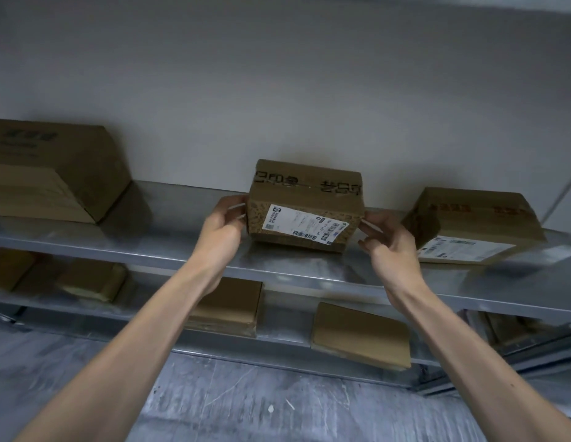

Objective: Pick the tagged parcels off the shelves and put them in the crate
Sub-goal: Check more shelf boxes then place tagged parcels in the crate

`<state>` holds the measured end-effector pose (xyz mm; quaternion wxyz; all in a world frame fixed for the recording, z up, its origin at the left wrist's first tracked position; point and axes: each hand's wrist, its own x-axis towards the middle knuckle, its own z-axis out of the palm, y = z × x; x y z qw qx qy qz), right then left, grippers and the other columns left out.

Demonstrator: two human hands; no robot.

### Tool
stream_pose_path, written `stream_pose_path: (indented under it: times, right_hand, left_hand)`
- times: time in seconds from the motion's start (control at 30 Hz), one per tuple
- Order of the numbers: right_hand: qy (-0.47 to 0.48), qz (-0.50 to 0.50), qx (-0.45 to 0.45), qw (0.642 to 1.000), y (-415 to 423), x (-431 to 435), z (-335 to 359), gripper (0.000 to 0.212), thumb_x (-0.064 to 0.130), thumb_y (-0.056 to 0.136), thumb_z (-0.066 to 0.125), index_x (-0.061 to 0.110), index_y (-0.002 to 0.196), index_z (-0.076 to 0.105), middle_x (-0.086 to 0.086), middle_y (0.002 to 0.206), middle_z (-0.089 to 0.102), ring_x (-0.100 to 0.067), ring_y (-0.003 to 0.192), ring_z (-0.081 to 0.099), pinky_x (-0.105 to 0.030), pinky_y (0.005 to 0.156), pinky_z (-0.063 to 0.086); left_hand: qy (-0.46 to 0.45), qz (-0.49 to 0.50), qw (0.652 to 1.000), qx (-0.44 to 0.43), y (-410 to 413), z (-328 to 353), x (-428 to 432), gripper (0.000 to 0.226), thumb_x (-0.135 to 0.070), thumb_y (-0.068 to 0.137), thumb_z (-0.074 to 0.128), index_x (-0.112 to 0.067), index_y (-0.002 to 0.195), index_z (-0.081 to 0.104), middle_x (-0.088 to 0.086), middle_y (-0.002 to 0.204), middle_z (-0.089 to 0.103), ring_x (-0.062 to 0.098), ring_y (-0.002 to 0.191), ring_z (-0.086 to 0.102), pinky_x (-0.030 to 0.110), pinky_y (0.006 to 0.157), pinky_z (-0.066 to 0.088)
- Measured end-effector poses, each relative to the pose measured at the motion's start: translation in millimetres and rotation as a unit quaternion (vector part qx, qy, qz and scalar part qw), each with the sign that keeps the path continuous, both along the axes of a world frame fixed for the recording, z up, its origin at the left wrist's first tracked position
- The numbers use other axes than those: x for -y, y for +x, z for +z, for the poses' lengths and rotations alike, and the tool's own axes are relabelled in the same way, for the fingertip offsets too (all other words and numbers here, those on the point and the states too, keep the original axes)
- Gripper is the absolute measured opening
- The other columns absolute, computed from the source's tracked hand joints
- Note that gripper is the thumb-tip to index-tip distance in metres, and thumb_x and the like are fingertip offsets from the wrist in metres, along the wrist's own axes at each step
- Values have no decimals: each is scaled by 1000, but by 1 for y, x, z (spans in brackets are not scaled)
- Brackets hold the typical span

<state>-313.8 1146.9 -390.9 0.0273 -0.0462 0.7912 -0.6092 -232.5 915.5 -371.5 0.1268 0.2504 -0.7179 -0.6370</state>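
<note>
Step in hand: you are picking the labelled parcel off the upper shelf; I judge this the grasp, just ahead of the lift.
Parcel: centre of the frame, against the wall, its white label facing you. Its near edge looks tipped up a little, but I cannot tell whether it has left the shelf.
Left hand: your fingers curl round the parcel's left end and grasp it.
Right hand: your thumb and forefinger pinch the parcel's right end; the lower fingers curl just beside its bottom corner, and how firmly they bear on it is unclear.
Neighbours: a second labelled box sits just beside your right hand at centre right; a big box stands well apart at upper left.
Lower shelf: several flat packets lie there, below your forearms.
Crate: not in view, so you will have to turn or look down to find it.
Next move: get the right fingers fully round the end, draw the parcel straight toward you, and keep your right knuckles off the second labelled box.
Risk: a one-sided hold could let the parcel swing as it clears the shelf edge.
</note>
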Motion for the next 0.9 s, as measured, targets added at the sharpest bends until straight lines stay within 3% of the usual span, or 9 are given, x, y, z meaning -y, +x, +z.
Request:
stream_pose_path:
  times: [0.1,0.17,0.27,0.37,0.5,0.57,0.63,0.73,0.9]
  right_hand:
    - [22,23,10,999,0,-4,-4,46,-17,89,43,20,112,57,12,111,64,23,94,56,-1,80,45]
    - [34,46,8,998,0,-6,-1,48,-17,90,41,19,117,55,13,112,61,25,93,55,3,83,40]
    - [49,38,6,998,0,-9,4,50,-12,93,41,22,128,55,11,122,59,3,114,54,-14,98,38]
    - [62,-27,-42,997,3,-6,17,50,-8,93,42,23,129,58,7,121,61,-12,122,57,-23,101,38]
    - [165,-40,-187,968,13,13,51,43,3,93,51,22,131,59,-7,117,68,-29,103,65,-31,91,45]
    - [206,2,-236,950,16,32,68,46,12,93,54,24,138,51,-9,129,62,-31,96,67,-38,91,53]
    - [252,40,-245,935,19,57,82,52,26,95,54,28,146,41,-7,147,49,-31,114,62,-47,102,49]
    - [308,77,-246,916,28,92,100,63,43,97,49,31,154,27,-4,161,30,-28,144,35,-49,119,28]
    - [360,108,-306,875,44,158,116,73,62,96,37,33,158,12,-1,166,15,-21,152,16,-47,123,17]
  left_hand:
    - [6,-6,1000,12,-1,-9,-8,45,5,98,42,-28,127,55,-11,115,67,8,113,61,32,99,50]
    - [0,-16,1000,14,0,-11,-10,47,4,99,43,-24,136,52,-7,123,65,12,120,58,27,96,49]
    - [-58,-24,997,35,4,-8,-13,54,0,100,44,-26,148,42,0,145,51,16,136,46,19,96,42]
    - [-86,3,995,49,10,3,-6,64,0,99,44,-31,154,31,5,157,37,18,144,35,23,98,35]
    - [-148,38,988,29,28,34,26,64,-4,99,47,-33,154,30,1,157,36,15,137,44,17,95,35]
    - [-205,62,977,25,43,51,46,63,-9,100,50,-34,153,30,-5,156,36,11,125,52,10,92,36]
    - [-265,78,961,23,62,70,70,60,-16,99,54,-31,153,31,-4,157,35,16,139,40,18,103,27]
    - [-361,87,928,42,87,90,108,62,-29,98,57,-24,154,31,1,161,31,17,150,22,33,119,19]
    - [-446,114,886,51,129,107,178,67,-44,96,55,-35,156,25,1,166,13,17,154,5,49,124,8]
